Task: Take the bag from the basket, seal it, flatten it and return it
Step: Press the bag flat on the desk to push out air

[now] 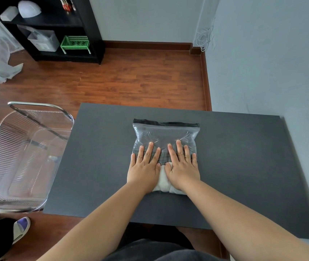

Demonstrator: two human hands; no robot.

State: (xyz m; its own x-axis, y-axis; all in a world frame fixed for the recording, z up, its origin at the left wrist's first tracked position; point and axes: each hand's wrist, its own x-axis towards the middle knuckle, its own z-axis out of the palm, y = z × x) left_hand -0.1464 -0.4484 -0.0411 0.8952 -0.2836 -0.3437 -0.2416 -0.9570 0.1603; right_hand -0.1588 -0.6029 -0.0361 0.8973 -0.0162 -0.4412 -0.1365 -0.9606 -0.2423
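Observation:
A clear zip bag [165,133] lies flat on the dark grey table [244,157], its zip strip at the far edge. Folded cloth fills it: black at the top, striped in the middle, white near me. My left hand [145,167] and my right hand [182,167] press side by side, palms down and fingers spread, on the near half of the bag. They hide much of the cloth beneath. The clear ribbed plastic basket [21,157] stands empty to the left of the table, apart from the bag.
A wall [272,63] runs along the table's right side. A black shelf unit [55,29] with boxes and a green crate stands far across the wooden floor. A slippered foot [21,228] shows at lower left.

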